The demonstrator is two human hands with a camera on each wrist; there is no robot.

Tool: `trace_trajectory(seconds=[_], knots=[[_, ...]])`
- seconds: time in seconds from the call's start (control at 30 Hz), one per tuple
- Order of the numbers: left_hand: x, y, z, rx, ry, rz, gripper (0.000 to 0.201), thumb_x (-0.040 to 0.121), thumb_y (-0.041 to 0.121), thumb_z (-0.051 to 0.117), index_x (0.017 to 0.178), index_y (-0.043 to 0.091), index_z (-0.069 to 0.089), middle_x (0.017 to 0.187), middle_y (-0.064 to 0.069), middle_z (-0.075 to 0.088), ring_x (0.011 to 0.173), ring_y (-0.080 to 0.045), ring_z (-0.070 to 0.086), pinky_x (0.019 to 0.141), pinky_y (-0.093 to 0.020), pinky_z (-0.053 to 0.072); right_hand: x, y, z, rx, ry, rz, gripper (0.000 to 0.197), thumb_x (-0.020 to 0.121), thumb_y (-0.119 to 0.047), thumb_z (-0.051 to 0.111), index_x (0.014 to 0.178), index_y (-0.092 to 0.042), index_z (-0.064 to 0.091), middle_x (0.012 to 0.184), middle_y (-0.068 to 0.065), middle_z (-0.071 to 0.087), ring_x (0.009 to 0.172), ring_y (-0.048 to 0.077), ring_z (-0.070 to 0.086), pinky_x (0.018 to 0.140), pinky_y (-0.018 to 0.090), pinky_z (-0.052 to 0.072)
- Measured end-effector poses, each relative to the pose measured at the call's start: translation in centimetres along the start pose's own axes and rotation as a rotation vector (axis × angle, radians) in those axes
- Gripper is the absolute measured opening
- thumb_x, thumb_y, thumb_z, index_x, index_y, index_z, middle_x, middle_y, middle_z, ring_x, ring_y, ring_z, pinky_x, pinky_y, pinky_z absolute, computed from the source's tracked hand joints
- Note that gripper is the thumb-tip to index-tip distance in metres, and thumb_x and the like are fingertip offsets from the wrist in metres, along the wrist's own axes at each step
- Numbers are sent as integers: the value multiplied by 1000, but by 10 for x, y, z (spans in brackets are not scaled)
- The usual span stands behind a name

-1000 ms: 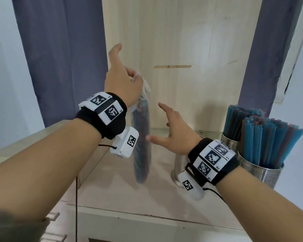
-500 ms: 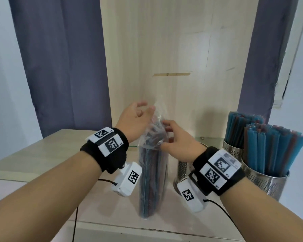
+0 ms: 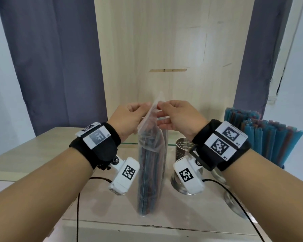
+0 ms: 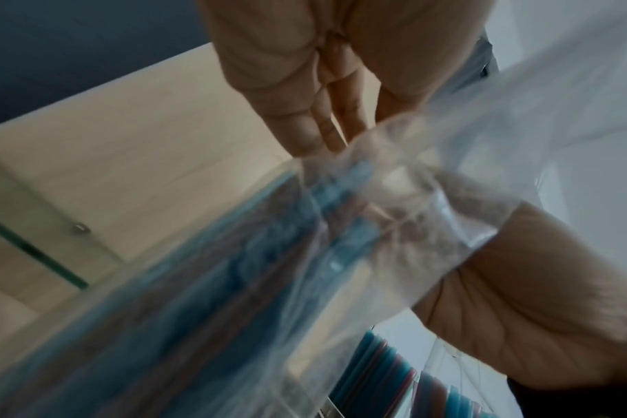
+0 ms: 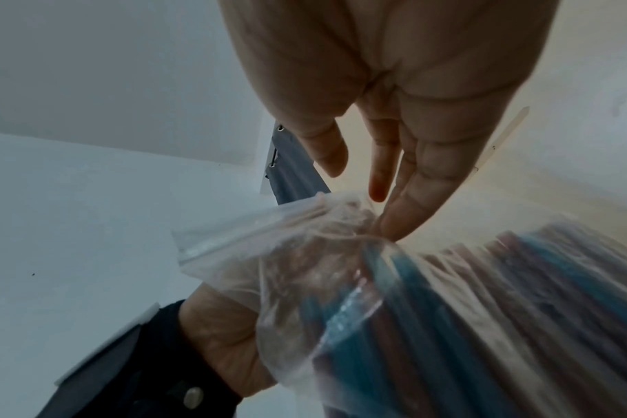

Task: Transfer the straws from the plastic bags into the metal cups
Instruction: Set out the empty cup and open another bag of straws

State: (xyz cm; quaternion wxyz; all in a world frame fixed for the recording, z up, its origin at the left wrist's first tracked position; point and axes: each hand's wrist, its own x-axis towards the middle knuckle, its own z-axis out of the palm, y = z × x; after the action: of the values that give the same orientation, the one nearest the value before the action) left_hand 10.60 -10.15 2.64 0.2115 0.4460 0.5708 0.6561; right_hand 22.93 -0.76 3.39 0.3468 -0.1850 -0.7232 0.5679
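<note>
A clear plastic zip bag (image 3: 151, 165) full of blue and reddish straws stands upright on the wooden counter (image 3: 112, 203) in front of me. My left hand (image 3: 129, 117) pinches the left side of the bag's top edge and my right hand (image 3: 175, 116) pinches the right side. In the wrist views the bag's crumpled mouth (image 4: 405, 203) (image 5: 287, 240) lies between the two hands. An empty perforated metal cup (image 3: 184, 151) stands just right of the bag, partly behind my right wrist. Two metal cups of straws (image 3: 269, 137) stand at the far right.
A tall wooden panel (image 3: 173, 49) rises behind the counter, flanked by dark curtains (image 3: 56, 63). A glass shelf edge (image 3: 129, 143) runs behind the bag. Black cables (image 3: 78, 206) trail from both wrist cameras across the counter.
The bag came down from hanging in my raised left hand to standing on the counter. My right hand reached in and took the top edge, and both hands now pinch it.
</note>
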Motion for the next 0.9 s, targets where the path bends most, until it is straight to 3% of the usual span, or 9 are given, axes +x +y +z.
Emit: trace_trajectory(seconds=[0.1,0.27,0.37,0.5,0.57,0.7,0.8,0.9], knots=[[-3,5,2,-21,30,12,23,93,22,62,98,2,71,76,-5,73,60,-13,68,51,-22,54,0,-3,3,14,-12,-3,22,100,-22,54,101,-3,62,87,11,67,62,17,65,68,27,58],[-4,11,3,-28,48,-28,19,92,11,62,102,-4,66,77,-7,71,58,-12,69,49,-21,52,2,-6,5,35,-41,3,15,99,-16,56,93,-5,64,92,15,67,73,24,67,83,37,58],[-4,12,5,-76,33,-45,16,93,5,59,105,-5,65,88,-13,71,69,-16,71,55,-24,56,2,-5,8,31,-36,-8,16,99,-13,55,104,-3,66,99,17,67,75,25,67,77,31,59],[-1,11,4,-163,43,-73,27,91,12,65,109,-8,63,97,-20,70,79,-24,71,72,-34,61,5,-4,10,-10,-63,-30,26,100,-8,51,121,-1,64,115,23,68,90,30,65,91,39,55],[0,11,4,-168,47,-84,27,90,11,65,108,-9,63,96,-20,68,79,-24,70,73,-32,61,6,-4,9,-13,-66,-46,23,100,-6,51,118,-2,65,110,20,70,86,27,67,88,36,57],[0,14,4,-163,21,-115,25,92,3,60,111,-14,60,91,-21,67,75,-26,70,62,-28,60,6,-3,7,-66,-42,-99,18,99,-4,52,109,-9,66,89,9,69,63,14,68,70,26,61],[-2,17,4,-149,-19,-138,19,93,5,58,105,-9,62,78,-14,69,65,-19,71,57,-24,57,7,-2,4,-256,18,-187,15,97,-9,57,103,-15,70,85,7,69,68,14,65,73,28,58],[-3,16,5,-102,-23,-144,18,95,12,58,100,-5,64,74,-11,69,61,-15,70,56,-22,57,6,-1,2,-382,56,-269,13,94,-16,63,102,-17,73,81,-2,68,66,3,59,67,15,49]])
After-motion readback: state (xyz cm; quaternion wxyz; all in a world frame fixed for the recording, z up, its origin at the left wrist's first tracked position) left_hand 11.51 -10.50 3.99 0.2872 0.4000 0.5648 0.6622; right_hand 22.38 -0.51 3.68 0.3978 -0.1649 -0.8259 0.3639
